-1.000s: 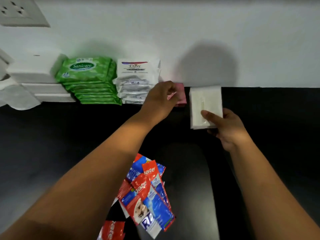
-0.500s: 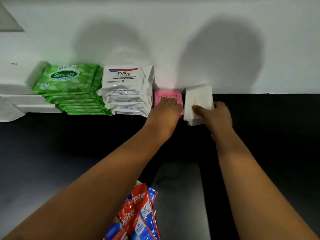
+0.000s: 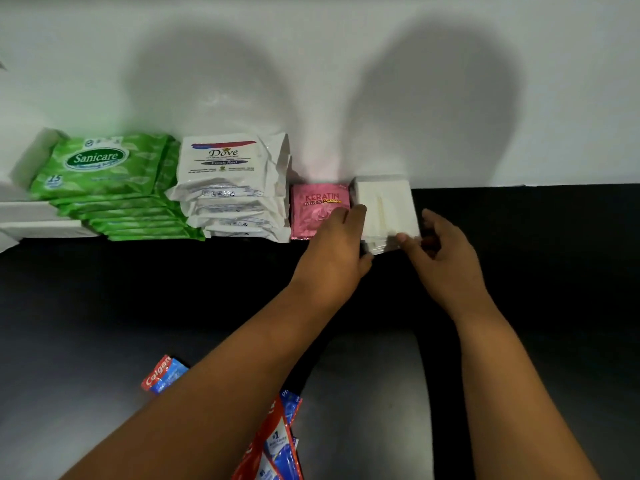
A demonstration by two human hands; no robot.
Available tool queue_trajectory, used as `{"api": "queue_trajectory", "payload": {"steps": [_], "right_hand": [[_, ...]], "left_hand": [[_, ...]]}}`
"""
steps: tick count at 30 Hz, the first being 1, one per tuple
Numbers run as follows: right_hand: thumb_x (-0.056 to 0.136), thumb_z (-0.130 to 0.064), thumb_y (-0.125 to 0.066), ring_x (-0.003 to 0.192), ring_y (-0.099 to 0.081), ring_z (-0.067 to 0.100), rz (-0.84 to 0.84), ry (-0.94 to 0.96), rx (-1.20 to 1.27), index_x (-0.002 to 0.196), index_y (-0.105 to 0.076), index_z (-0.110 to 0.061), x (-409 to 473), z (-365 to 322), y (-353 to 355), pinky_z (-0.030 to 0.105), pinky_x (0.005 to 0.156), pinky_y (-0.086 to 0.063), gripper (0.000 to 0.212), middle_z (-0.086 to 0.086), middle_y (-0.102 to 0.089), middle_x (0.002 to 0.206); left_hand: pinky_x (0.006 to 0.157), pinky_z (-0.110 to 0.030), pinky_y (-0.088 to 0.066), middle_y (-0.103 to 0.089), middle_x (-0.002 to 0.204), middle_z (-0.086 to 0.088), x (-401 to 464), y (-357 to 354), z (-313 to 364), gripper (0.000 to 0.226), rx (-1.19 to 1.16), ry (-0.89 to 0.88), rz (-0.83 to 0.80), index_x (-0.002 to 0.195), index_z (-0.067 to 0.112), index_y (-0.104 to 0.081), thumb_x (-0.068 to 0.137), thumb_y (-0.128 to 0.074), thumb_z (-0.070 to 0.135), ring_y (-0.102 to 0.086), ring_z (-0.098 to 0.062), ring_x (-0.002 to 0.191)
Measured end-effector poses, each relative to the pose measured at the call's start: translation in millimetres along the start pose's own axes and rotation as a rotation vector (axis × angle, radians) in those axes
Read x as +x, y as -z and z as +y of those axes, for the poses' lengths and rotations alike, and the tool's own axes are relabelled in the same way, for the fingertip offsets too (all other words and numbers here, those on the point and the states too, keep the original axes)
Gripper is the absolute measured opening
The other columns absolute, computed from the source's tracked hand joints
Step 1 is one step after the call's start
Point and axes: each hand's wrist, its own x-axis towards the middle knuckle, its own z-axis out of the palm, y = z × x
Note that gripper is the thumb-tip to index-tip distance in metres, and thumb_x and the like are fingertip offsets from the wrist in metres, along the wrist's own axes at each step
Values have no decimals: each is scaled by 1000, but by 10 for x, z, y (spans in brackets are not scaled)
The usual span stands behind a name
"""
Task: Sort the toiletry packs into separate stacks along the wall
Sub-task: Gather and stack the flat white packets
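White pack stack [image 3: 386,211]: against the wall [image 3: 346,64], between both hands.
Left hand [image 3: 334,251]: fingers curled on the stack's left edge, partly covering the pink Keratin sachet [image 3: 313,211].
Right hand [image 3: 438,252]: thumb and fingers pinching the stack's near right corner.
Left of stack: Keratin sachet, Dove packs [image 3: 228,188], green Sanicare packs [image 3: 104,181].
Nearer the camera: loose Colgate sachets [image 3: 277,441] on the black counter [image 3: 104,306].

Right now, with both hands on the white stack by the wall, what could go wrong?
1. The white stack looks uneven at its front lower edge; squaring it between the left hand and right hand could splay the packs.
2. The left hand lies partly over the pink Keratin sachet, so it could drag it out of line.
3. The left forearm passes over the loose Colgate sachets; pulling back might scatter them.
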Motion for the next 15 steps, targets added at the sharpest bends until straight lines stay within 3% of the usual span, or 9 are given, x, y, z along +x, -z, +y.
{"api": "queue_trajectory", "payload": {"steps": [4, 6, 9, 12, 15], "right_hand": [[87, -24, -69, 117, -54, 9, 38, 75, -35, 139, -49, -20, -72, 75, -46, 16, 92, -40, 56, -1, -57, 131], [86, -18, -69, 111, -57, 6, 56, 80, -5, 136, -53, -22, -69, 61, -83, 15, 92, -42, 53, -3, -61, 127], [84, -16, -70, 106, -58, 3, 68, 96, 32, 131, -56, -25, -69, 35, -142, 18, 92, -46, 50, -5, -63, 122], [83, -17, -73, 101, -58, 0, 131, 75, 78, 134, -52, -21, -75, 60, -203, 3, 85, -41, 55, -5, -62, 123], [83, -18, -74, 100, -59, -1, 167, 80, 104, 136, -50, -21, -77, 90, -246, 2, 84, -40, 58, -4, -61, 125]], "left_hand": [[80, -35, -49, -53, 115, -15, -11, -89, 28, 52, -7, 16, 10, 126, 5, -49, 78, -70, 4, -55, -27, 98], [79, -42, -51, -53, 112, -15, -4, -126, 20, 45, -9, 49, 23, 123, 4, -51, 80, -65, 0, -56, -29, 94], [80, -45, -52, -52, 114, -15, 6, -157, 0, 40, -25, 84, 39, 123, 5, -52, 84, -59, -1, -57, -28, 94], [79, -46, -52, -53, 113, -14, 8, -178, -28, 38, -36, 83, 56, 120, 5, -54, 84, -59, -2, -58, -27, 92], [78, -45, -52, -54, 112, -14, 5, -202, -39, 37, -64, 79, 70, 119, 5, -56, 83, -59, -4, -59, -27, 90]]}}
